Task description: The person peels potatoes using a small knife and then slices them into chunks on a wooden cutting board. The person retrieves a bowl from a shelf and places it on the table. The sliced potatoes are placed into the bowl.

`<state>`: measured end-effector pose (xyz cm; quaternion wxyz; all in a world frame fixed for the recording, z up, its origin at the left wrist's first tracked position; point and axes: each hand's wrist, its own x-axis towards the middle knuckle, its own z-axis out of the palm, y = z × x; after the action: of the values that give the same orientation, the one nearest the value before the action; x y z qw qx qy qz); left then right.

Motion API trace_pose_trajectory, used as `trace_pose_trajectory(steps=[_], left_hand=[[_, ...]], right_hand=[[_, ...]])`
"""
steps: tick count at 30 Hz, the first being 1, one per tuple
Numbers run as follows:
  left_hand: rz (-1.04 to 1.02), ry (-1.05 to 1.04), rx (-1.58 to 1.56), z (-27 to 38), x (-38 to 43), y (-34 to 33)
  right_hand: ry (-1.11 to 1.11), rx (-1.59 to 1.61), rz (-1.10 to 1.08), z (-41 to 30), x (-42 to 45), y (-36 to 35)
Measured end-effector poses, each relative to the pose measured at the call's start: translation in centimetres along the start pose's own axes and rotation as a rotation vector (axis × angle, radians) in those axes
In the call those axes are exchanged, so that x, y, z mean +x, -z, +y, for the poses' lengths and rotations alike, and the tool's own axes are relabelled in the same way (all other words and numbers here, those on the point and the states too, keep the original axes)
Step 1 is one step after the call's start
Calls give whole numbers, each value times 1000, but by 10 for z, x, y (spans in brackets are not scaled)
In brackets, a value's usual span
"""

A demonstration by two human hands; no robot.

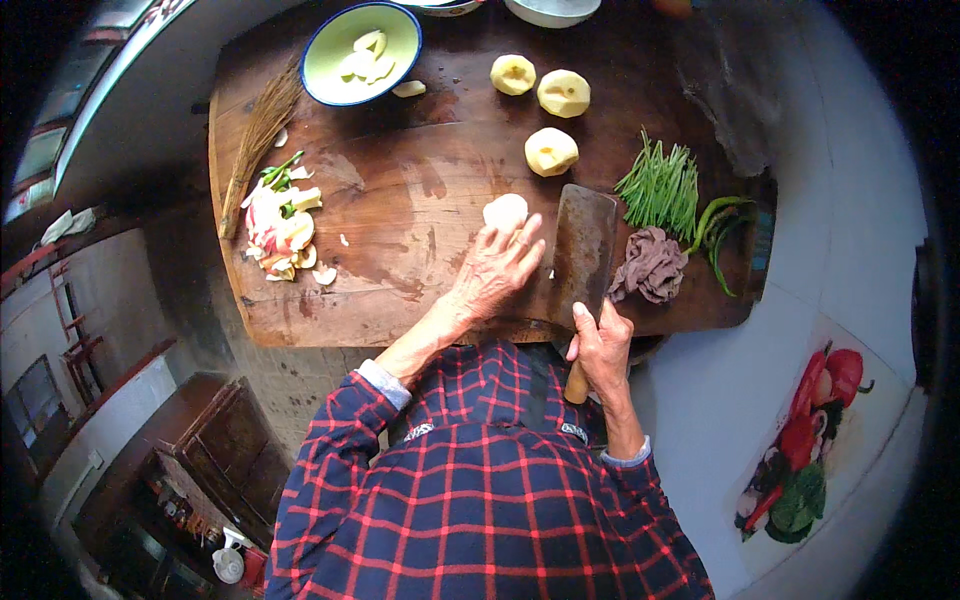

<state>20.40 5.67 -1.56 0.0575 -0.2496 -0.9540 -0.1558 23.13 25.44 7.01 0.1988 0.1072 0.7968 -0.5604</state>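
My left hand (499, 262) rests on the wooden table (390, 172), its fingertips against a pale, peeled piece of fruit or vegetable (505, 212). My right hand (601, 341) grips the wooden handle of a cleaver (585, 247), whose wide, stained blade points away from me over the table. Beyond the blade sit several peeled, round fruits or vegetables (551, 151), with hollows at their tops. Farther off at the left, an enamel bowl (319, 75) with a blue rim holds pale cut pieces (367, 60). One more cut piece (409, 89) lies beside the bowl.
Peelings and scraps (281, 225) are heaped at the left, by a straw whisk broom (259, 135). Right of the cleaver are cut green stalks (660, 184), a crumpled cloth (650, 266) and green chili peppers (720, 232). A white bowl (553, 10) stands at the far edge.
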Motion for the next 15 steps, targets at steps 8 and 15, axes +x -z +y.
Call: trace_pose_trajectory(steps=[8,15], left_hand=[[77,512,-265,9,-47,-10],[395,1207,-732,-1,-60,-17]], right_hand=[[51,-68,-59,8,0,-3],[198,-193,-125,18,8,-24]])
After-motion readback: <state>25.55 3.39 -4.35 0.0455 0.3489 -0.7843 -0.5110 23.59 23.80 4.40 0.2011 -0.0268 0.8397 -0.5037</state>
